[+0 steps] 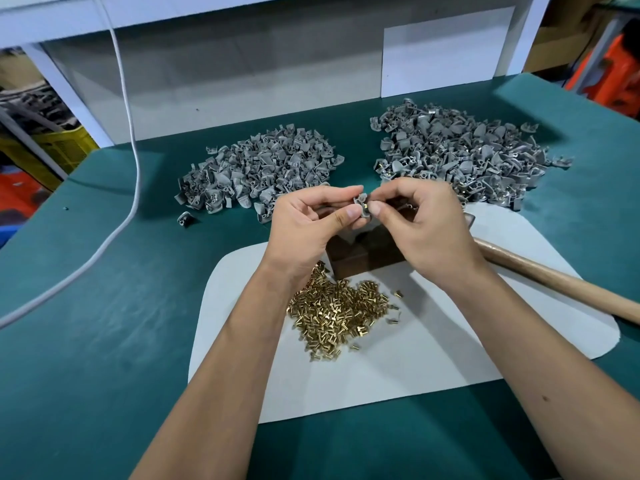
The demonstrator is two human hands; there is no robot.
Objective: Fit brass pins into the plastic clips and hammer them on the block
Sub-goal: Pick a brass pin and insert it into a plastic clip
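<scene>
Above the dark brown block (363,256), my left hand (308,225) pinches a grey plastic clip (360,202) between thumb and fingers. My right hand (420,225) pinches a brass pin (364,208) at the clip, thumb and forefinger closed on it. A heap of loose brass pins (341,308) lies on the white sheet (381,368) just below the block. A wooden hammer handle (561,284) lies to the right; its head is hidden behind my right hand.
Two heaps of grey clips lie on the green table (104,341): a left heap (259,171) and a right heap (460,150) showing some brass. A white cable (131,161) hangs down at the left. A single clip (186,218) lies apart.
</scene>
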